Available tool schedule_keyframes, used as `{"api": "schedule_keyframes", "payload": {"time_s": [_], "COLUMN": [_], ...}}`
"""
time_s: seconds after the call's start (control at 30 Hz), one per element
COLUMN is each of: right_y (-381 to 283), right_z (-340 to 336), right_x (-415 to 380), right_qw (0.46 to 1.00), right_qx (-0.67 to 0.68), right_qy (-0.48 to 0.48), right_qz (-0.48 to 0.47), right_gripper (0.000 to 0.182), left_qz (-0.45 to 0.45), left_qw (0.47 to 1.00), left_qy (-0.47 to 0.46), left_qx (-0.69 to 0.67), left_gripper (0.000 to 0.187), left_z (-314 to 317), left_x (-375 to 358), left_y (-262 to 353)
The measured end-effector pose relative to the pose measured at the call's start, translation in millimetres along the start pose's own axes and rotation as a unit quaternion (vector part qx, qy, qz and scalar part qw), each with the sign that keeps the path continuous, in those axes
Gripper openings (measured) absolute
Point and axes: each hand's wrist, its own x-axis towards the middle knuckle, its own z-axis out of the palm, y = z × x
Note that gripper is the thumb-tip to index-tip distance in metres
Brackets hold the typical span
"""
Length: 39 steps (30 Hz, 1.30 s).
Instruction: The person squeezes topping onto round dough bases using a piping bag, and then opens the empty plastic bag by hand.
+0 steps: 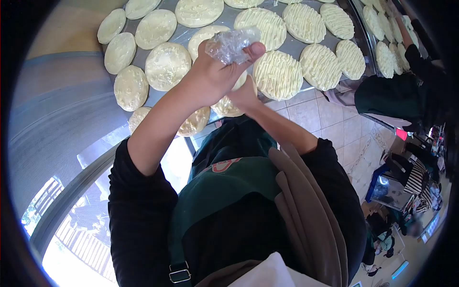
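Observation:
My left hand [220, 71] is closed around a crumpled clear plastic piping bag [234, 44], its top bunched out above the fist beside the thumb. Lower and closer to my body, my right hand [245, 94] is partly covered by the left, and its fingers are hidden. Both hands are over a metal tray [189, 38] of flat round cakes. A pale round cake [227, 106] lies just below my right hand. To the right, a cake [277, 75] carries wavy stripes of pale cream. On the left, a cake [167, 66] has a smoother, shiny top without stripes.
Another tray with striped cakes [385, 58] stands at the far right, where a co-worker's dark sleeve [416, 57] reaches over it. Tiled floor [306, 115] shows beyond the tray edge. A blue-edged metal cart [389, 189] and several people are further right. A bright window is at left.

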Motion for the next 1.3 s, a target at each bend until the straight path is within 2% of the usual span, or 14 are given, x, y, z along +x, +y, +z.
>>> {"api": "schedule_keyframes", "payload": {"time_s": [0.03, 0.1, 0.17, 0.3, 0.43, 0.47, 0.67, 0.77, 0.83, 0.87, 0.97, 1.07, 1.2, 1.3], "right_y": [-41.2, -53.7, -24.4, -45.9, -44.7, -49.8, -13.3, -48.7, -32.0, -28.4, -48.7, -60.2, -97.2, -116.2], "right_z": [4.3, 2.5, -10.8, -26.6, -12.0, -11.0, -30.5, -37.1, -30.8, -31.3, -34.3, -43.2, -46.6, -36.6], "right_x": [-14.4, -16.3, 9.7, 42.6, -7.2, -15.7, 18.0, 30.5, 20.8, 12.2, 3.5, 15.6, 22.9, 23.4], "right_qw": [1.000, 0.999, 0.999, 0.997, 0.999, 0.998, 1.000, 0.998, 0.999, 0.999, 0.992, 0.983, 0.973, 0.970], "right_qx": [0.011, 0.022, 0.019, 0.077, 0.041, 0.028, -0.008, 0.033, 0.042, 0.006, -0.078, -0.005, 0.058, 0.115], "right_qy": [-0.009, -0.026, -0.044, -0.025, -0.033, -0.044, -0.008, -0.019, -0.024, -0.037, -0.093, -0.174, -0.221, -0.207], "right_qz": [-0.003, 0.003, 0.022, -0.019, 0.012, 0.025, 0.015, 0.043, 0.015, -0.016, 0.045, -0.053, -0.020, -0.052], "right_gripper": [0.019, 0.018, 0.020, 0.019, 0.033, 0.034, 0.031, 0.028, 0.026, 0.029, 0.037, 0.047, 0.058, 0.050], "left_qz": [-0.003, 0.019, 0.014, -0.018, -0.016, -0.079, 0.046, -0.057, -0.040, -0.033, -0.036, -0.029, 0.006, 0.067], "left_qw": [1.000, 1.000, 1.000, 1.000, 1.000, 0.996, 0.999, 0.998, 0.999, 0.999, 0.996, 0.998, 0.995, 0.986], "left_qy": [-0.005, 0.003, 0.001, -0.003, -0.018, -0.049, -0.025, -0.041, -0.035, -0.031, -0.036, -0.037, -0.030, 0.030], "left_qx": [0.013, -0.011, -0.020, -0.017, -0.009, 0.016, 0.004, -0.010, -0.007, -0.005, -0.068, -0.051, 0.094, 0.153], "left_gripper": [0.043, 0.043, 0.042, 0.042, 0.042, 0.038, 0.041, 0.042, 0.042, 0.042, 0.042, 0.045, 0.044, 0.037], "left_z": [1.2, 3.8, 2.9, 0.3, 4.2, 1.6, 9.7, 9.5, 11.4, 12.0, 11.8, 6.6, 6.4, 15.5], "left_x": [-2.6, -3.1, 0.6, 9.2, 4.1, 2.2, 6.8, 17.7, 17.8, 16.9, 12.1, 6.3, 5.1, 8.3], "left_y": [-0.9, -3.8, -2.4, 2.5, 5.5, 17.3, -7.4, 2.5, 0.9, -0.5, -1.9, 15.4, 24.2, 10.3]}}
